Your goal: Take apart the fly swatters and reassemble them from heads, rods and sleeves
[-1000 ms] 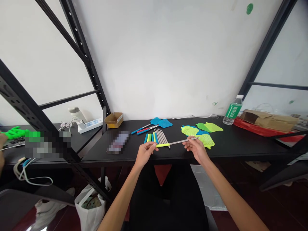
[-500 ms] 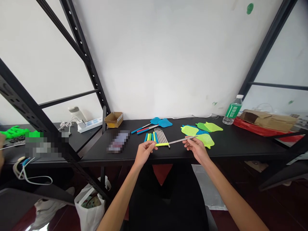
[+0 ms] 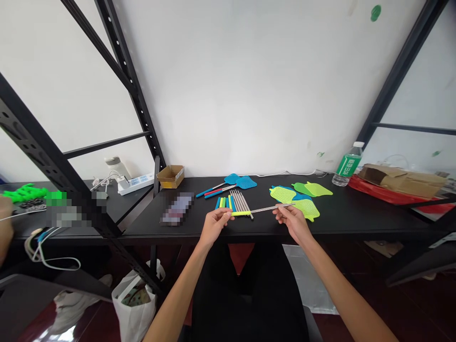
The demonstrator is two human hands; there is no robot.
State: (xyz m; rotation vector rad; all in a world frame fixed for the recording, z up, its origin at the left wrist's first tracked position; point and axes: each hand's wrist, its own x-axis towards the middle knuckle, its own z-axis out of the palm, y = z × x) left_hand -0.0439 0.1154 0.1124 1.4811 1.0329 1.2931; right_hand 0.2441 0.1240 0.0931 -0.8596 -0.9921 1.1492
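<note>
My left hand (image 3: 216, 224) is closed on a yellow-green handle (image 3: 241, 213), which sits on one end of a thin metal rod (image 3: 263, 209). The rod's other end is pinched in my right hand (image 3: 289, 217), so it spans level between both hands. Behind it on the table lie several loose metal rods (image 3: 240, 199) and a row of blue and yellow-green handles (image 3: 223, 203). Just beyond my right hand are loose perforated fly swatter heads (image 3: 305, 208) in yellow-green, green and blue. Fly swatters with blue heads (image 3: 246, 182) on rods lie farther back.
A small cardboard box (image 3: 170, 177) and a blurred-out phone-like object (image 3: 177, 209) lie to the left. At the right stand a water bottle (image 3: 348, 164) and a flattened carton (image 3: 402, 179) on red wrapping. A power strip (image 3: 136, 184) is beyond the shelf post. Another person's arm (image 3: 4, 228) shows far left.
Both hands keep their hold on the rod and handle with barely any shift. The whole view has moved slightly; the other person's arm at far left comes further into view.
</note>
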